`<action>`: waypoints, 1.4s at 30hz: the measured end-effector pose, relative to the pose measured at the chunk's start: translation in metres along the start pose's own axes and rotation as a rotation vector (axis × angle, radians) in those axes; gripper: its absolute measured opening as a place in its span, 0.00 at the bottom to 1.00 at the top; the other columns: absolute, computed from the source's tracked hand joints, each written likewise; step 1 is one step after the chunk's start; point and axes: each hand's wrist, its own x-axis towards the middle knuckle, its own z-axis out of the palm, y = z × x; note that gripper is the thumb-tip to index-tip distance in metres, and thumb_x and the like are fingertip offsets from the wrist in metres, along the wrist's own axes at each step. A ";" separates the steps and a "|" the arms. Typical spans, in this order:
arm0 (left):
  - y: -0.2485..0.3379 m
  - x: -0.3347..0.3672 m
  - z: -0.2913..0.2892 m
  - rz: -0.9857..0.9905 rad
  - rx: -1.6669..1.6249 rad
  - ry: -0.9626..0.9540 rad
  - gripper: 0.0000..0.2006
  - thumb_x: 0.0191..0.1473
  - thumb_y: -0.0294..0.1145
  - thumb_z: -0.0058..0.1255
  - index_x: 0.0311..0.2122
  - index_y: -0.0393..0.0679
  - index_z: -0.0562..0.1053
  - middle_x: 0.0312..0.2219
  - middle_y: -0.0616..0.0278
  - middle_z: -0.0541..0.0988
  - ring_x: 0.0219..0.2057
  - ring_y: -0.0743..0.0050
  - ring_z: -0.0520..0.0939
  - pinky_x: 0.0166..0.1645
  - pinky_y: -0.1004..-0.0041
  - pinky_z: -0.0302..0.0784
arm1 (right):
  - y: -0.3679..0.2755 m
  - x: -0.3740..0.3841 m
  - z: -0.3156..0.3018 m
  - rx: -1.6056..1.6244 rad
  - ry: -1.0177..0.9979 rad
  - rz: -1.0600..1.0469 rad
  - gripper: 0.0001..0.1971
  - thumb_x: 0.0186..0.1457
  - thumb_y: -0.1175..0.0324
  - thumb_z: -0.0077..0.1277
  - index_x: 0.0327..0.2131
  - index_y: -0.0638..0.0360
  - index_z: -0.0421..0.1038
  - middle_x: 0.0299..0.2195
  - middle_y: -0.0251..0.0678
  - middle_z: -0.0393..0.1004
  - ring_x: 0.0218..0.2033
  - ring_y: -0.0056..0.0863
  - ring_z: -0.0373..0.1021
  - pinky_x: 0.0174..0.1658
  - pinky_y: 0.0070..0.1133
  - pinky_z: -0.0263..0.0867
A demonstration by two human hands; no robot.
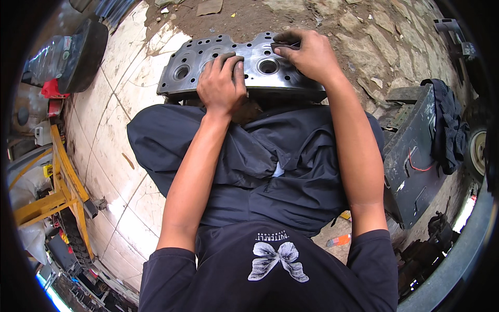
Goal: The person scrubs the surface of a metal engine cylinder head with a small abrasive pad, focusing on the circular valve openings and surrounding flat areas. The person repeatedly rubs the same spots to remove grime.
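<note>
Shirt (223, 262) lies nearest us; the block (253, 57) sits at twelve o'clock, likely heavy, stiff, slick, best held by both ends. Our right hand's (314, 54) fingers pinch a pad (286, 46); whether our left hand (221, 86) holds anything, we cannot tell. Box (416, 151) at three.

A: What colour is the metal block (257, 79)?
B: Silver-grey, dotted with black holes (268, 66); the pad (285, 46), dark grey.
A: The trousers (296, 145) and shirt (218, 283)?
B: Trousers, dark navy; shirt, black, printed with a white-and-grey butterfly (263, 260).
A: And beyond these?
B: Floor tiles (99, 117), cream, in a dark-lined grid; frame (39, 210), yellow; case (410, 184), dark grey with a red wire (411, 159); cloth (446, 125), dark, finely striped.
</note>
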 end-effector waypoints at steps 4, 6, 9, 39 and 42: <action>0.002 0.001 0.000 0.003 0.002 -0.005 0.12 0.66 0.40 0.53 0.44 0.49 0.85 0.45 0.62 0.86 0.46 0.52 0.85 0.52 0.59 0.79 | -0.002 0.001 -0.004 0.034 0.010 0.030 0.15 0.52 0.61 0.71 0.43 0.53 0.87 0.42 0.44 0.86 0.45 0.43 0.82 0.54 0.33 0.76; 0.002 0.001 -0.001 0.004 0.004 0.001 0.12 0.66 0.39 0.52 0.44 0.49 0.84 0.44 0.62 0.86 0.46 0.52 0.85 0.51 0.59 0.79 | -0.001 0.000 -0.005 0.019 0.010 0.017 0.14 0.52 0.60 0.71 0.42 0.53 0.88 0.42 0.45 0.86 0.45 0.43 0.82 0.54 0.33 0.76; 0.001 0.001 -0.001 0.005 0.001 -0.002 0.12 0.66 0.39 0.52 0.45 0.49 0.84 0.44 0.62 0.86 0.45 0.52 0.85 0.51 0.59 0.79 | -0.004 -0.002 -0.001 -0.017 -0.004 0.000 0.14 0.52 0.61 0.70 0.41 0.53 0.88 0.42 0.45 0.86 0.45 0.43 0.82 0.53 0.33 0.76; 0.000 -0.001 0.005 0.001 0.009 0.044 0.10 0.63 0.40 0.55 0.40 0.51 0.84 0.42 0.66 0.85 0.43 0.54 0.84 0.48 0.58 0.79 | -0.009 -0.010 0.019 0.123 -0.186 -0.226 0.08 0.50 0.75 0.65 0.36 0.62 0.85 0.34 0.49 0.85 0.38 0.46 0.83 0.47 0.34 0.78; 0.004 0.000 0.003 -0.004 0.009 0.021 0.11 0.65 0.40 0.53 0.43 0.50 0.84 0.43 0.64 0.85 0.45 0.54 0.84 0.49 0.59 0.79 | 0.001 -0.002 0.029 0.101 -0.116 -0.309 0.08 0.49 0.74 0.66 0.35 0.61 0.84 0.33 0.47 0.85 0.37 0.47 0.82 0.46 0.34 0.77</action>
